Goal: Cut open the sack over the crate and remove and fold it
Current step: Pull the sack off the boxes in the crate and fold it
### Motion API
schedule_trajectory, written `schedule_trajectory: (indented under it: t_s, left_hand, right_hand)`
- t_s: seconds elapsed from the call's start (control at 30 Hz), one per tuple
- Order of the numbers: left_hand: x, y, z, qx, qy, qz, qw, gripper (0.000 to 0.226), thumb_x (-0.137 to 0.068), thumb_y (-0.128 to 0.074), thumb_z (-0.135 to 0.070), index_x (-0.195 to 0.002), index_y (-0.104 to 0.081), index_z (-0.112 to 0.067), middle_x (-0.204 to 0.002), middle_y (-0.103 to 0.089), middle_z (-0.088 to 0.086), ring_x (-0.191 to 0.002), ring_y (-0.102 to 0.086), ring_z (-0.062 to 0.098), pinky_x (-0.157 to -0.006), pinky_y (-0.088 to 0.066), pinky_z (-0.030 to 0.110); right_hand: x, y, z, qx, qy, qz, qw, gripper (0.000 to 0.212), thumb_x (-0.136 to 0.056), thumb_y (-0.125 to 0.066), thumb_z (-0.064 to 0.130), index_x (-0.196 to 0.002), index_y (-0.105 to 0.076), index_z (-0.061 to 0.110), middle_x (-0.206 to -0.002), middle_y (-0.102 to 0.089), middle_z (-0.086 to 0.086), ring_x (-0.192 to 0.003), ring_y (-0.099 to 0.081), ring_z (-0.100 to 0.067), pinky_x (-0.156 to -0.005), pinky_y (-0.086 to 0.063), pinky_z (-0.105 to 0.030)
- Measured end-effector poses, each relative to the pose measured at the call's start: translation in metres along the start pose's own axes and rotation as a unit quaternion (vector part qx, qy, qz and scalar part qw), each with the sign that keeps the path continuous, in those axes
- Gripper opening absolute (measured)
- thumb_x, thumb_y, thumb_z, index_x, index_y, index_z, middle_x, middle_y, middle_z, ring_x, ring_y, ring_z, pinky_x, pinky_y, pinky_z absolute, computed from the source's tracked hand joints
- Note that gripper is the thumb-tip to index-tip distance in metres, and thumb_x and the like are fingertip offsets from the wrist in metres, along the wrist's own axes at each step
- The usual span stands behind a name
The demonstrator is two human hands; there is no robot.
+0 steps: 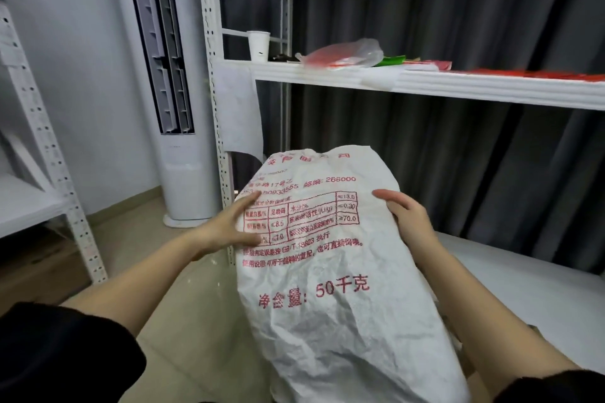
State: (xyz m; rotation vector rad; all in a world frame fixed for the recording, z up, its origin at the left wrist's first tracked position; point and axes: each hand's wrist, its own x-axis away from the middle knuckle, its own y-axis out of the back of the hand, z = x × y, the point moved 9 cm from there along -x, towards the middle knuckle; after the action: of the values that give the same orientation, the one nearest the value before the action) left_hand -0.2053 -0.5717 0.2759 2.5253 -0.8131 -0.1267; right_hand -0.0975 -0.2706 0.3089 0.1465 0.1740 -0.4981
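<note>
A white woven sack [330,278] with red printed text stands in front of me, bulging over whatever is under it; the crate itself is hidden beneath it. My left hand [229,226] lies flat against the sack's left side with fingers straight and spread. On the sack's upper right edge, my right hand [404,216] has its fingers resting on top of the fabric. No cutting tool is in view.
A white metal shelf [425,85] runs behind the sack and carries a paper cup [258,46], a plastic bag [343,54] and red packets. A tall white air conditioner [170,82] stands at the left. Dark curtains hang behind. Another rack [42,154] is at the far left.
</note>
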Motion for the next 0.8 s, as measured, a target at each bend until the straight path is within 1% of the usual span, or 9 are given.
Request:
schedule_trajectory:
  t_s: [0.07, 0.13, 0.23, 0.33, 0.43, 0.53, 0.67, 0.73, 0.8]
  left_hand:
    - [-0.002, 0.005, 0.0, -0.067, -0.003, -0.048, 0.997, 0.088, -0.078, -0.075, -0.008, -0.148, -0.026, -0.029, -0.145, -0.039, 0.0, -0.115, -0.051, 0.012, -0.091, -0.046, 0.02]
    - [-0.005, 0.014, -0.003, -0.126, -0.005, -0.088, 0.988, 0.085, -0.077, -0.076, -0.012, -0.148, -0.029, -0.022, -0.145, -0.038, 0.004, -0.12, -0.046, 0.016, -0.101, -0.04, 0.026]
    - [-0.008, 0.024, -0.006, -0.227, 0.003, -0.099, 0.969, 0.09, -0.075, -0.078, -0.021, -0.148, -0.027, -0.019, -0.143, -0.035, 0.009, -0.125, -0.043, 0.022, -0.106, -0.036, 0.03]
    - [-0.01, 0.026, -0.01, -0.32, 0.025, -0.121, 0.939, 0.083, -0.076, -0.076, -0.029, -0.145, -0.032, -0.019, -0.139, -0.04, 0.011, -0.125, -0.046, 0.027, -0.106, -0.04, 0.036]
    - [-0.004, 0.035, -0.026, -0.441, 0.015, -0.207, 0.873, 0.041, -0.082, -0.068, -0.033, -0.118, -0.06, -0.017, -0.12, -0.061, 0.008, -0.108, -0.058, 0.027, -0.09, -0.048, 0.037]
    - [0.0, 0.049, -0.034, -0.467, -0.005, -0.262, 0.845, 0.021, -0.083, -0.064, -0.025, -0.1, -0.068, -0.014, -0.104, -0.064, 0.011, -0.102, -0.059, 0.032, -0.083, -0.048, 0.039]
    - [0.003, 0.076, -0.024, -0.302, -0.002, -0.312, 0.901, 0.02, -0.08, -0.072, -0.027, -0.095, -0.069, -0.014, -0.099, -0.05, 0.006, -0.103, -0.051, 0.027, -0.087, -0.046, 0.04]
    - [0.002, 0.077, -0.015, -0.078, -0.04, -0.298, 0.951, 0.016, -0.079, -0.074, -0.018, -0.092, -0.068, -0.009, -0.099, -0.062, 0.01, -0.096, -0.058, 0.024, -0.08, -0.049, 0.035]
    - [0.007, 0.063, -0.012, 0.123, -0.054, -0.289, 0.948, 0.015, -0.086, -0.068, -0.015, -0.1, -0.064, -0.011, -0.103, -0.069, 0.012, -0.089, -0.065, 0.023, -0.073, -0.052, 0.027]
  right_hand:
    - [0.003, -0.012, -0.001, 0.039, -0.022, 0.119, 0.992, 0.034, -0.084, -0.064, 0.028, -0.116, -0.064, 0.037, -0.13, -0.059, 0.006, -0.116, -0.058, -0.014, -0.1, -0.048, -0.036]
    - [0.008, -0.018, -0.003, 0.135, -0.047, 0.199, 0.97, 0.077, -0.066, -0.08, 0.038, -0.135, -0.046, 0.039, -0.138, -0.049, 0.006, -0.121, -0.054, -0.016, -0.105, -0.045, -0.041]
    - [0.007, -0.022, 0.001, 0.348, -0.015, 0.205, 0.915, 0.1, -0.07, -0.081, 0.032, -0.148, -0.02, 0.029, -0.149, -0.027, -0.001, -0.133, -0.037, -0.022, -0.11, -0.037, -0.038]
    - [-0.001, -0.023, 0.005, 0.461, 0.042, 0.146, 0.875, 0.09, -0.071, -0.078, 0.034, -0.146, -0.028, 0.023, -0.144, -0.036, -0.008, -0.13, -0.04, -0.026, -0.106, -0.039, -0.038]
    - [-0.006, -0.022, 0.019, 0.553, 0.11, 0.062, 0.823, 0.055, -0.075, -0.067, 0.037, -0.127, -0.054, 0.027, -0.122, -0.056, -0.003, -0.118, -0.047, -0.024, -0.088, -0.047, -0.037]
    - [-0.01, -0.013, 0.031, 0.546, 0.121, -0.006, 0.829, 0.023, -0.078, -0.059, 0.032, -0.1, -0.065, 0.028, -0.098, -0.049, 0.001, -0.106, -0.048, -0.022, -0.069, -0.042, -0.033]
    - [-0.017, 0.003, 0.026, 0.305, 0.108, -0.03, 0.946, 0.023, -0.076, -0.074, 0.022, -0.096, -0.064, 0.014, -0.113, -0.049, 0.002, -0.105, -0.048, -0.013, -0.088, -0.044, -0.031]
    - [-0.014, 0.008, 0.016, 0.144, 0.066, -0.043, 0.986, 0.025, -0.081, -0.069, 0.024, -0.103, -0.062, 0.012, -0.11, -0.062, 0.003, -0.101, -0.059, -0.015, -0.089, -0.049, -0.036]
    - [-0.008, 0.008, 0.007, 0.051, 0.032, -0.089, 0.994, 0.021, -0.085, -0.061, 0.026, -0.103, -0.06, 0.015, -0.104, -0.067, 0.0, -0.097, -0.063, -0.018, -0.086, -0.052, -0.04]
